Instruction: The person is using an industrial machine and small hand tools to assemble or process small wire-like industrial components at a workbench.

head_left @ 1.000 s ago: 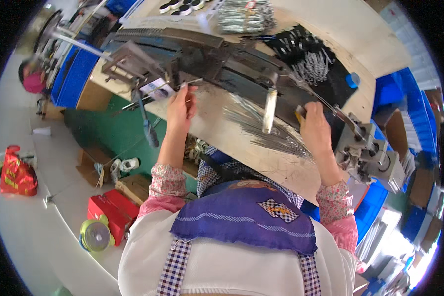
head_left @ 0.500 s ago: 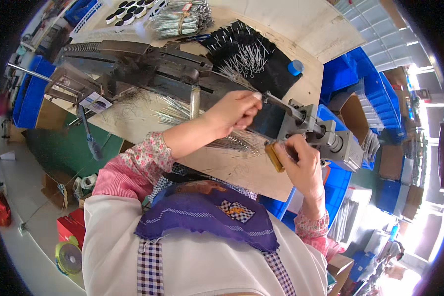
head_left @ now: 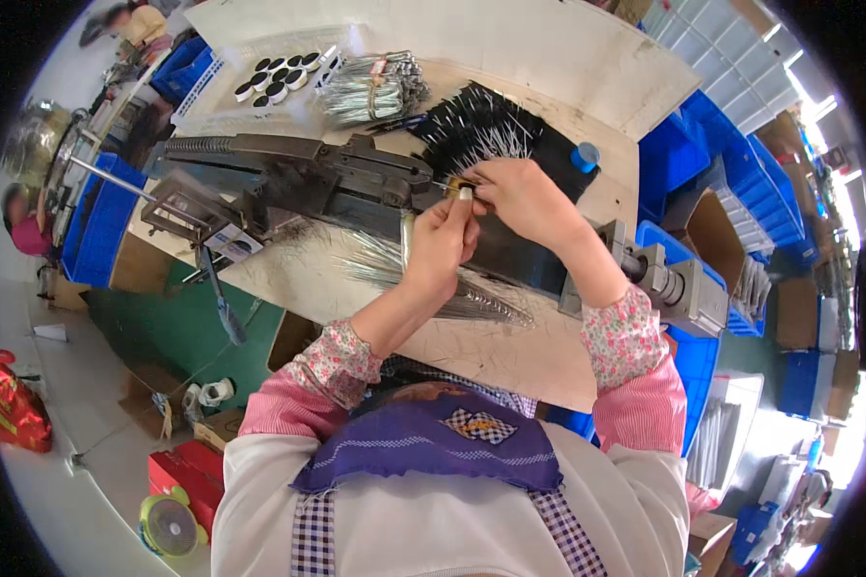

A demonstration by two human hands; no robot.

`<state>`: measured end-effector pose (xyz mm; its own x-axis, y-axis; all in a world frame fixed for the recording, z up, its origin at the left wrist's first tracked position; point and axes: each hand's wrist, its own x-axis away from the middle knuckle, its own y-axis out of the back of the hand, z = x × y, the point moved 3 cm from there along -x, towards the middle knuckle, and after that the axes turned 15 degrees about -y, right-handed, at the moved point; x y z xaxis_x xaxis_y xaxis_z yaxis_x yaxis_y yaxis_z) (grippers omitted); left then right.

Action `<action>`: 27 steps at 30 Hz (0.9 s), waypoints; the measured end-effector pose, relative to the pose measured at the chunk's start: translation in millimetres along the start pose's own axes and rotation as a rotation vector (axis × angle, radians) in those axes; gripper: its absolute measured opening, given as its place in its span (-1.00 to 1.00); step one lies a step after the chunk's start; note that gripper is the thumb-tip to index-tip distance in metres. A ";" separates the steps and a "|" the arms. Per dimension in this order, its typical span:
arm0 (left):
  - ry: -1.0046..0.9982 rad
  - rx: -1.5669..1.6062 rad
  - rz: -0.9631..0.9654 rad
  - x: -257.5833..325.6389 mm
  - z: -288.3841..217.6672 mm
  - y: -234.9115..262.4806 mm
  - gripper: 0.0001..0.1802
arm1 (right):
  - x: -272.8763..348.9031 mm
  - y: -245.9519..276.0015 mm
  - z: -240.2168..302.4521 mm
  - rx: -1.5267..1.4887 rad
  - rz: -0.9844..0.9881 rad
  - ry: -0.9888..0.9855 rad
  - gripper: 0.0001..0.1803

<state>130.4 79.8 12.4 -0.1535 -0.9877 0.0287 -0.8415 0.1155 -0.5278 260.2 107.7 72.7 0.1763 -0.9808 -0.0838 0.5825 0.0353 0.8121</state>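
Loose wires point(head_left: 486, 302) lie at six o'clock from the hands. Left hand point(head_left: 443, 245) and right hand point(head_left: 522, 197), fingers curled in, meet at a small yellowish piece point(head_left: 454, 182); I cannot tell which grips it. It looks like close fingertip work, calling for steadiness next. Metal pins point(head_left: 496, 137) lie beyond, at twelve-thirty.

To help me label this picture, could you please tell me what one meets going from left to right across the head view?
Red bag, green fan, bundle of silvery wires, left hand, right hand, round blue object, grey metal block.
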 end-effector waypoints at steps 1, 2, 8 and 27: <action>-0.002 0.007 0.002 -2.0 -2.6 1.1 -0.70 | -0.6 2.5 -0.3 -0.131 -0.006 0.002 -0.76; 0.012 0.016 0.006 1.9 -0.3 -1.5 -0.70 | 2.1 9.3 0.4 -0.126 0.004 -0.001 -0.76; 0.067 0.145 0.069 -1.1 2.8 2.2 -0.63 | -13.5 17.9 -11.8 -0.594 0.491 -0.479 -0.70; 0.164 0.765 0.031 6.4 -23.2 5.4 -0.27 | 4.8 26.7 17.5 -0.013 -0.230 -0.073 -0.88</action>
<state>112.8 76.6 29.4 -0.2957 -0.9503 0.0977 -0.2533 -0.0207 -0.9672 262.7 100.5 104.0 -0.0201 -0.9745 -0.2235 0.6110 -0.1889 0.7688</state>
